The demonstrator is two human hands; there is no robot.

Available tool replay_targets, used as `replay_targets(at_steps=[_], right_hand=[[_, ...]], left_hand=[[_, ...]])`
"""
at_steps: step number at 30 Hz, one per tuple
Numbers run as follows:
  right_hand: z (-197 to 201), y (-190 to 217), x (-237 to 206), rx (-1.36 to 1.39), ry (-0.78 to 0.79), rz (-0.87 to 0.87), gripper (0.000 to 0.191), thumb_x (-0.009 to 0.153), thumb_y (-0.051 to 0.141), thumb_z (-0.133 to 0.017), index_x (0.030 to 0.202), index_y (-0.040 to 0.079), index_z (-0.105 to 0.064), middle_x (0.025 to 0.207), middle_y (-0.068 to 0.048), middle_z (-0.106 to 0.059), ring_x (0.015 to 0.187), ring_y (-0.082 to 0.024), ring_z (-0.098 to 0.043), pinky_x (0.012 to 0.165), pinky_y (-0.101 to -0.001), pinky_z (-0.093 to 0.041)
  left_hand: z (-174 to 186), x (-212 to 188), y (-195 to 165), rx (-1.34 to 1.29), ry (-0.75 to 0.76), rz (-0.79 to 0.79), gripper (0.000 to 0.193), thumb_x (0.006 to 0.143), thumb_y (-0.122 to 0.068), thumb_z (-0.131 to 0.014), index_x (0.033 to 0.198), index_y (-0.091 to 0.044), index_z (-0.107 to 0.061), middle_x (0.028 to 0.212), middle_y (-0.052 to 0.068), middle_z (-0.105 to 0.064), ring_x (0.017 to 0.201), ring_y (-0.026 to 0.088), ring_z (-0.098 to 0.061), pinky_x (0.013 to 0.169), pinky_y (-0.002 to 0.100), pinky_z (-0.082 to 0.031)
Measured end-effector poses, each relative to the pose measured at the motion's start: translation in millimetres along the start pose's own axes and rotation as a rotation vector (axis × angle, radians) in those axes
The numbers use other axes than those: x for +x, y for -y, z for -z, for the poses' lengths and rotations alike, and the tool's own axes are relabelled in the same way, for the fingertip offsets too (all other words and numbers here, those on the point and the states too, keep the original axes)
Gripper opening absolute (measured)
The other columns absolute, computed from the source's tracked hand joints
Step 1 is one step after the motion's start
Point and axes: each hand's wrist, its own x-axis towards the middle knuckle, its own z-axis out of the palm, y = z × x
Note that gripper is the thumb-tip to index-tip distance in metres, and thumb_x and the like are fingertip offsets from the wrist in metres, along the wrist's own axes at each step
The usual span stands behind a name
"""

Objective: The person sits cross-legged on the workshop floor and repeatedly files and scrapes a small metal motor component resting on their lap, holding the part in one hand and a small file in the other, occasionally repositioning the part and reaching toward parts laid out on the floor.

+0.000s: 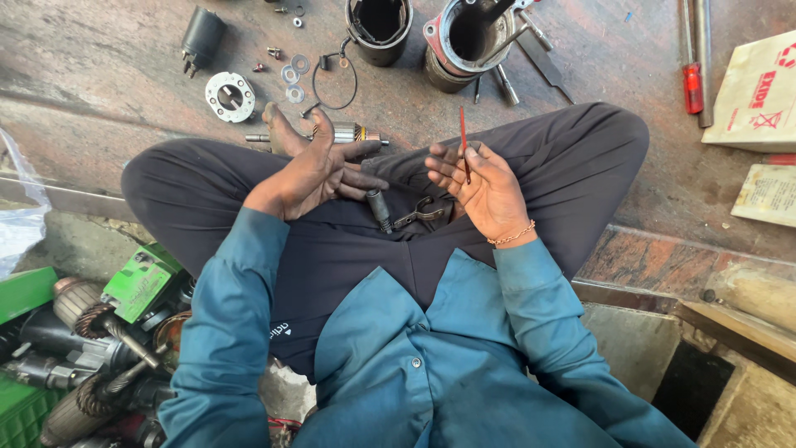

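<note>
Two metal housings are standing on the floor: the dark one (379,29) looking empty, the grey one (473,37) holding a shaft. The right hand (485,187) is pinching a red rod (463,141); the left hand (319,170), fingers loosely spread, is gripping nothing

Thin red rod (463,143) in right hand (485,187)

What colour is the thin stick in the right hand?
Red; the stick in the right hand shows in the head view.
</note>
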Motion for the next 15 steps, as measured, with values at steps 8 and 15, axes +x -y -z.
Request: replay_targets(at_steps=[8, 15], right_hand=[[-2.3, 9.0, -2.8, 0.261, 0.15, -0.053, 0.023, 0.109, 0.015, -0.045, 0.113, 0.001, -0.063, 0.155, -0.033, -0.046, 0.148, -0.047, -0.043, 0.124, -0.055, -0.035], [-0.2, 13.0, -3.0, 0.42, 0.187, -0.109, 0.022, 0.109, 0.017, -0.046, 0.106, -0.001, -0.06, 0.159, -0.035, -0.041, 0.152, -0.049, -0.037, 0.123, -0.0553, -0.03]], left_hand=[[-3.8, -1.6, -1.8, 0.032, -0.006, 0.041, 0.106, 0.08, -0.079, -0.021, 0.161, -0.012, -0.033, 0.136, 0.024, -0.067, 0.123, 0.032, -0.068, 0.093, 0.028, -0.051], [-27.9, 0.5, 12.7, 0.185, -0.08, -0.136, 0.058, 0.08, -0.006, -0.077, 0.135, 0.001, -0.06, 0.126, 0.011, -0.073, 0.115, 0.019, -0.071, 0.098, 0.031, -0.054]])
